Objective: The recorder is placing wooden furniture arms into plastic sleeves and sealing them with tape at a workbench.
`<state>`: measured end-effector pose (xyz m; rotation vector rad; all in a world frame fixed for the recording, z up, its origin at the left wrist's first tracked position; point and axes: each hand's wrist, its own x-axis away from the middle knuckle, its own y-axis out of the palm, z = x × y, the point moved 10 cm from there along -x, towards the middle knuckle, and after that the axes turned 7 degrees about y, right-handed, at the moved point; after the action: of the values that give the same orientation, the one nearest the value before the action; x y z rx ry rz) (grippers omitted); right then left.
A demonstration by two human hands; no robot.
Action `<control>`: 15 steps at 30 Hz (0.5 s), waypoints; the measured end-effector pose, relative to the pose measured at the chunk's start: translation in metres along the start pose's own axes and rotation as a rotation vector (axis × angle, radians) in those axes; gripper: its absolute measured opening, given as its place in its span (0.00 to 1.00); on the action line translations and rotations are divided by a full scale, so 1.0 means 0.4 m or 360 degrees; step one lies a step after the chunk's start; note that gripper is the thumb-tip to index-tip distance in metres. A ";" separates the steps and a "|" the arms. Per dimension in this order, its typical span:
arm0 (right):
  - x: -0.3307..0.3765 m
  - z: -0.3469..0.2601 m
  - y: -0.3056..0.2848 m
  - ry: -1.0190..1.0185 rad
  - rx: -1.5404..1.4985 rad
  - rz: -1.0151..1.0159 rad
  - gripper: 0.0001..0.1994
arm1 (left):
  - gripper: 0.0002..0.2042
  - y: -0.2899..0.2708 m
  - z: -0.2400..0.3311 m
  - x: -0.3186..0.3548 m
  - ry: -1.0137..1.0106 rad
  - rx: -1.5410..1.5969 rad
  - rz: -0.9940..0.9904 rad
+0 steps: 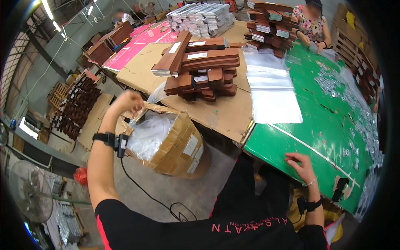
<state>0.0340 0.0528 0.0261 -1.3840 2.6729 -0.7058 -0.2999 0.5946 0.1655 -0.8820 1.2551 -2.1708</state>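
Observation:
My left arm reaches out to the cardboard box (175,146), which is stuffed with crumpled clear plastic (152,133). Above the box's far left rim, my left hand (129,102) has its fingers curled downward; what is in them, if anything, I cannot make out. At the near edge of the green tabletop (283,137) is my right hand (302,166), fingers loosely bent and apart, holding nothing. Flat clear plastic bags (275,96) lie in overlapping rows beyond it. A stack of reddish-brown wooden pieces (212,60), some with white labels, sits on the cardboard-covered table (221,112).
Metal hardware packets (333,85) spread along the green table's right side. Across the table, another person (312,25) handles clear plastic beside a second brown wooden stack (271,27). Wrapped bundles (200,18) lie at the back. A fan (31,189) stands at left.

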 end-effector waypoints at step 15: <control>-0.075 0.076 -0.007 0.0195 -0.0080 0.0072 0.14 | 0.17 0.100 -0.160 -0.370 0.0127 -0.0657 0.0052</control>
<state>0.0616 0.0638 -0.0046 -1.3283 2.8248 -0.7480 -0.2428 0.7124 0.0634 -0.9275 1.7846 -1.9692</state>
